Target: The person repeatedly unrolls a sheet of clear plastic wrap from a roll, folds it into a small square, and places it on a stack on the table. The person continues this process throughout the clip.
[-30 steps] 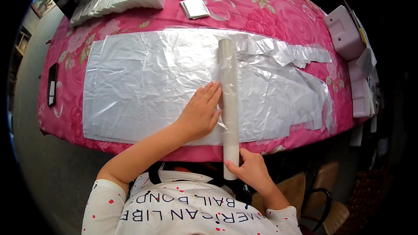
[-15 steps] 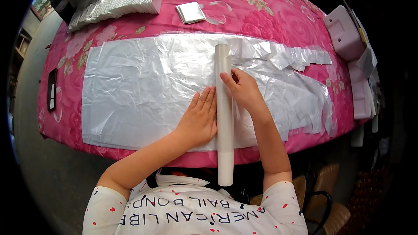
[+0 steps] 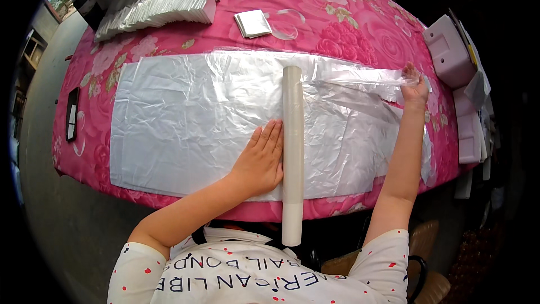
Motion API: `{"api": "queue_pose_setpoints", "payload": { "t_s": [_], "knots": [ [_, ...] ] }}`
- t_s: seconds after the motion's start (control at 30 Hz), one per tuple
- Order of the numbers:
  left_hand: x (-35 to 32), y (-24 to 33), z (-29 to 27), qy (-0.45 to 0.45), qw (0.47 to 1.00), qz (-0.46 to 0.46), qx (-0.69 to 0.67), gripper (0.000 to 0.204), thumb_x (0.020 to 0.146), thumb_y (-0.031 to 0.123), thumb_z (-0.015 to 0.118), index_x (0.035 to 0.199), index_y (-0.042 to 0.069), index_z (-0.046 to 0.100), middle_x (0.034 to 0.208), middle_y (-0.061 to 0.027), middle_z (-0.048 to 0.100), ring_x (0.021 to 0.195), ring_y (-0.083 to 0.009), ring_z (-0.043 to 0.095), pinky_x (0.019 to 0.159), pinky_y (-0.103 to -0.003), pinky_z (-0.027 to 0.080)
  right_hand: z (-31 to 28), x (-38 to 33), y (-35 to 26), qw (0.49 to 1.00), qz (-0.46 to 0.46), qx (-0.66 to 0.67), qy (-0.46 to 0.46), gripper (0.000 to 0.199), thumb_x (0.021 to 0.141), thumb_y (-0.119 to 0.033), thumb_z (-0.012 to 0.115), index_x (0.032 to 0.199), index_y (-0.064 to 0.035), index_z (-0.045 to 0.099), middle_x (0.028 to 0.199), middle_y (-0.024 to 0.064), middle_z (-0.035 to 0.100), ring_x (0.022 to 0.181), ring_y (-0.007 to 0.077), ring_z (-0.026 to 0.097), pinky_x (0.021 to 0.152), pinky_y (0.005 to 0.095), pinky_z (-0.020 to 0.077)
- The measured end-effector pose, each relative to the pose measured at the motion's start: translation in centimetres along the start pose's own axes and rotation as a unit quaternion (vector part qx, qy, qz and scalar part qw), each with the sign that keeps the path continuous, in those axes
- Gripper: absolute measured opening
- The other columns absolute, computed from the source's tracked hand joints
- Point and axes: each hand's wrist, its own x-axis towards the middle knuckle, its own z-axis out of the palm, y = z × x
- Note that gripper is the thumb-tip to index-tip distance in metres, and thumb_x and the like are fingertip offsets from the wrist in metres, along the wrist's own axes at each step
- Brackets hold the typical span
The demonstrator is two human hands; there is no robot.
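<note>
Your left hand [image 3: 260, 160] lies flat, fingers spread, on the plastic sheet [image 3: 185, 118] just left of the cardboard tube [image 3: 292, 146]; your right hand [image 3: 413, 85], arm outstretched, pinches the sheet's far right end

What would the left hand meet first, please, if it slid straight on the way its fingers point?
The left hand lies flat on the plastic sheet, fingers pointing up the table beside the tube. It would likely cross bare sheet, then pink tablecloth; the folded silver square probably lies near that line.
</note>
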Motion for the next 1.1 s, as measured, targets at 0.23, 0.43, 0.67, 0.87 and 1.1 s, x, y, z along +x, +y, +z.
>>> {"api": "queue_pose_setpoints", "payload": {
  "t_s": [0.23, 0.43, 0.67, 0.87, 1.1],
  "knots": [
    [-0.2, -0.3, 0.1, -0.004, 1.000, -0.004, 0.005, 0.065, 0.081, 0.025, 0.039, 0.132, -0.014, 0.031, 0.142, -0.0276, 0.025, 0.136, -0.0367, 0.019, 0.112, -0.045, 0.011, 13.2, -12.7, 5.6, 0.975, -0.049, -0.103, -0.190, 0.032, 0.098, -0.019, 0.032, 0.120, -0.0001, 0.046, 0.120, 0.0158, 0.055, 0.109, 0.0277, 0.054, 0.092, 0.0410, 0.0433],
    [0.4, -0.1, -0.4, -0.071, 0.997, 0.008, 0.002, 0.065, 0.083, 0.026, 0.040, 0.132, -0.015, 0.030, 0.142, -0.0287, 0.025, 0.135, -0.0383, 0.021, 0.111, -0.046, 0.015, 20.2, -29.7, 24.5, 0.845, 0.006, -0.235, -0.480, 0.035, 0.097, -0.023, 0.041, 0.119, 0.0034, 0.050, 0.113, 0.0092, 0.059, 0.105, 0.0185, 0.054, 0.094, 0.0303, 0.0372],
    [0.5, -0.3, 2.2, 0.087, 0.994, 0.040, 0.044, 0.058, 0.089, 0.025, 0.037, 0.132, -0.012, 0.032, 0.138, -0.0294, 0.033, 0.132, -0.0383, 0.030, 0.107, -0.047, 0.024, 16.2, -41.5, 38.8, 0.584, -0.039, -0.547, -0.598, 0.045, 0.086, -0.026, 0.054, 0.119, 0.0040, 0.049, 0.117, 0.0237, 0.053, 0.116, 0.0391, 0.045, 0.096, 0.0438, 0.0373],
    [-0.1, -0.5, 2.7, 0.141, 0.990, 0.014, -0.006, 0.055, 0.089, 0.022, 0.037, 0.133, -0.011, 0.032, 0.140, -0.0267, 0.032, 0.132, -0.0390, 0.030, 0.108, -0.046, 0.023, 15.2, -41.7, 33.7, 0.427, -0.107, -0.499, -0.747, 0.053, 0.081, -0.027, 0.063, 0.123, 0.0020, 0.048, 0.129, 0.0227, 0.045, 0.129, 0.0391, 0.031, 0.105, 0.0441, 0.0304],
    [0.5, -4.2, -5.1, 0.176, 0.915, -0.062, -0.359, 0.042, 0.075, -0.007, 0.046, 0.116, 0.001, 0.053, 0.120, -0.0163, 0.055, 0.110, -0.0300, 0.054, 0.088, -0.037, 0.046, 7.8, -32.3, 17.6, 0.596, -0.288, -0.537, -0.523, 0.030, 0.075, -0.005, 0.065, 0.105, -0.0040, 0.061, 0.112, 0.0098, 0.060, 0.111, 0.0297, 0.053, 0.092, 0.0386, 0.0430]
  ]
}}
